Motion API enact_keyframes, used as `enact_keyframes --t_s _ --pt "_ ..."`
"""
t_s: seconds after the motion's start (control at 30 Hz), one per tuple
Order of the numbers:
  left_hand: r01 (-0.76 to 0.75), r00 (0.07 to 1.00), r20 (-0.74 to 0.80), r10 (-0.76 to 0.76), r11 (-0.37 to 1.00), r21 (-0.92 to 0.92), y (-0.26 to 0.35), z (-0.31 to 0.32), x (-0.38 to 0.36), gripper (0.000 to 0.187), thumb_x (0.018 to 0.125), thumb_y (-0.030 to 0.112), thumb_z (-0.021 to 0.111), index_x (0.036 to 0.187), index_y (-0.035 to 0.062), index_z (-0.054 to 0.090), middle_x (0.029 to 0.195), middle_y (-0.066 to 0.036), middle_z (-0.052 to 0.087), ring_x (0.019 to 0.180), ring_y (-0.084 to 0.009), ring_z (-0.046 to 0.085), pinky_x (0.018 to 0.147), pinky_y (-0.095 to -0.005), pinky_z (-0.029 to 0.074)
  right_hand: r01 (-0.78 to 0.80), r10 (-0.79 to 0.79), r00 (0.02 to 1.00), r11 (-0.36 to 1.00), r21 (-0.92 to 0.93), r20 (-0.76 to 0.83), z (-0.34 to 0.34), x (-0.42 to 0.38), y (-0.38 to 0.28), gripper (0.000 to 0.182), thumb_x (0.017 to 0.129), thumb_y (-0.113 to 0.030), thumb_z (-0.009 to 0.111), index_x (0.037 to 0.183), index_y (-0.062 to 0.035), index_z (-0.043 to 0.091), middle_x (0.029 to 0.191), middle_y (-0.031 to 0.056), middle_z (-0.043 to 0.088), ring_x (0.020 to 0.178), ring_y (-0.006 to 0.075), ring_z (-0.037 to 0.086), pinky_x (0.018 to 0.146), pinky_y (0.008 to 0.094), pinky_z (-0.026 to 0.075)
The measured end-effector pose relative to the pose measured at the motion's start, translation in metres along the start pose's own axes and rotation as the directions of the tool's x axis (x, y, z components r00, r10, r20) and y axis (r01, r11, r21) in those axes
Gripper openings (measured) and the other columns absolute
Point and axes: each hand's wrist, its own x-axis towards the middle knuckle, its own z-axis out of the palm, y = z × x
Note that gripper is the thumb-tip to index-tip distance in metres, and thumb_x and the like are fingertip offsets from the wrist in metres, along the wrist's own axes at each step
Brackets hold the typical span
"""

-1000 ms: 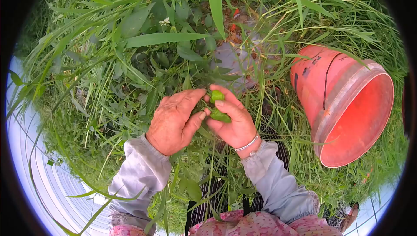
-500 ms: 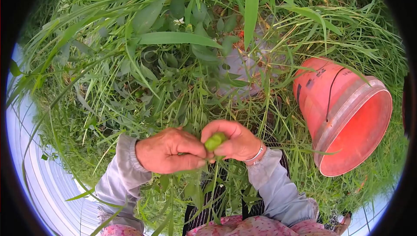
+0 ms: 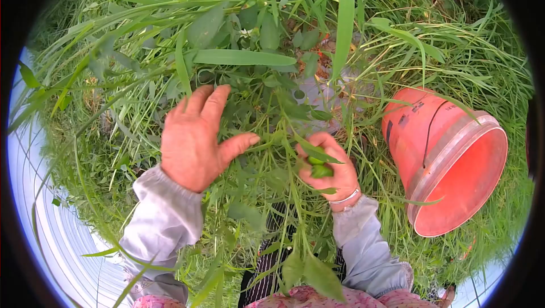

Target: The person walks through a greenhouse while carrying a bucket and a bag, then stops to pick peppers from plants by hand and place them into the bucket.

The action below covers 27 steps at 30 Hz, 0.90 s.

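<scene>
My left hand [image 3: 196, 143] is spread over the leafy plant [image 3: 267, 106], fingers apart and thumb stretched to the right, with nothing in it. Its fingertips reach into the leaves. Curled around a green pepper [image 3: 322, 171] is my right hand [image 3: 336, 178], to the right of the plant's stems. A leaf crosses in front of those fingers and hides part of the grip. Thin branches [image 3: 290, 163] of the plant lean toward me between the two hands.
A red bucket [image 3: 406, 132] lies tipped on the grass at the right, its mouth facing me. Long grass blades [image 3: 244, 57] hang across the plant. Grey sheeting [image 3: 318, 89] shows on the ground behind it. Pale plastic sheeting [image 3: 62, 240] curves along the left edge.
My hands, together at the pepper before, have moved apart. The left hand has opened and gone up and left into the leaves. The right hand has shifted right with the pepper.
</scene>
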Motion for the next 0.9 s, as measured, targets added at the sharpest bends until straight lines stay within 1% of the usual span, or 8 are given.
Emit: enact_keyframes --t_s 0.1,0.3,0.43,0.47,0.57,0.63,0.7,0.9 --pt "0.336 0.902 0.373 -0.218 0.896 -0.29 0.016 0.047 -0.028 0.066 0.073 0.027 0.064 0.123 -0.0027 0.035 0.11 -0.023 0.05 0.085 -0.0349 0.057 0.072 -0.0404 0.048 0.343 -0.333 0.939 0.924 0.169 -0.081 0.001 0.003 -0.017 0.026 0.081 -0.022 0.057 0.102 -0.0091 0.049 0.096 0.0084 0.049 0.074 0.0165 0.048 0.053 0.0218 0.04" --pt "-0.041 0.992 0.097 0.075 0.948 -0.316 0.114 0.148 -0.05 0.048 0.075 0.021 0.055 0.119 0.0067 0.042 0.109 -0.018 0.052 0.087 -0.0323 0.057 0.072 -0.039 0.047 0.238 -0.215 0.943 0.969 -0.066 0.253 0.015 0.001 -0.015 0.023 0.082 -0.019 0.055 0.101 -0.0059 0.051 0.091 0.01 0.053 0.071 0.0171 0.049 0.06 0.0238 0.043" --pt "0.029 0.963 0.23 0.14 0.795 -0.606 0.146 0.173 -0.049 0.035 0.077 0.022 0.051 0.111 0.0132 0.049 0.113 -0.013 0.05 0.098 -0.0329 0.052 0.081 -0.0421 0.042 -0.044 -0.028 0.983 0.924 -0.38 -0.182 0.02 0.016 0.002 0.035 0.08 -0.012 0.058 0.114 -0.0056 0.05 0.085 0.012 0.055 0.066 0.0128 0.051 0.048 0.0236 0.038" --pt "-0.153 0.882 0.318 0.347 0.851 -0.502 0.142 0.168 -0.051 0.038 0.076 0.025 0.055 0.111 0.0109 0.05 0.116 -0.013 0.046 0.102 -0.0349 0.048 0.082 -0.0425 0.041 -0.107 0.021 0.947 0.962 -0.251 -0.321 0.011 0.016 -0.003 0.038 0.082 -0.012 0.057 0.118 -0.0058 0.049 0.091 0.0106 0.056 0.072 0.0136 0.054 0.051 0.024 0.041" --pt "0.018 0.937 0.293 0.188 0.815 -0.579 0.137 0.148 -0.066 0.043 0.073 0.025 0.061 0.112 0.0092 0.05 0.118 -0.016 0.045 0.099 -0.0367 0.05 0.082 -0.0429 0.041 -0.094 -0.047 0.873 0.961 -0.262 -0.485 -0.012 0.028 0.006 0.036 0.083 -0.01 0.054 0.119 -0.0056 0.048 0.092 0.0073 0.057 0.077 0.014 0.055 0.056 0.0253 0.045" --pt "-0.42 0.883 0.274 0.382 0.902 0.097 0.125 0.168 -0.084 0.048 0.069 0.023 0.065 0.112 0.0065 0.05 0.118 -0.019 0.044 0.091 -0.0375 0.054 0.08 -0.0438 0.043 -0.042 -0.105 0.882 0.953 -0.3 -0.459 -0.018 0.028 0.014 0.044 0.08 -0.015 0.06 0.121 -0.0082 0.047 0.088 0.0017 0.059 0.07 0.0109 0.057 0.048 0.0194 0.038" --pt "-0.104 0.96 0.134 0.246 0.758 -0.644 0.088 0.105 -0.068 0.044 0.071 0.023 0.065 0.109 0.0047 0.052 0.113 -0.02 0.048 0.086 -0.0367 0.055 0.077 -0.043 0.045 -0.037 -0.122 0.877 0.947 -0.319 -0.464 -0.001 0.028 0.009 0.047 0.08 -0.015 0.061 0.123 -0.0086 0.045 0.088 0.0019 0.059 0.07 0.011 0.057 0.048 0.0205 0.038" --pt "0.399 0.904 0.137 -0.406 0.682 -0.613 -0.002 0.088 -0.01 0.021 0.08 0.018 0.057 0.09 0.0011 0.062 0.083 -0.02 0.061 0.077 -0.0304 0.061 0.066 -0.0378 0.048 -0.025 -0.104 0.901 0.957 -0.29 -0.421 -0.002 0.029 0.01 0.051 0.078 -0.017 0.061 0.125 -0.0109 0.042 0.089 0.0008 0.059 0.07 0.0119 0.057 0.053 0.0231 0.038"
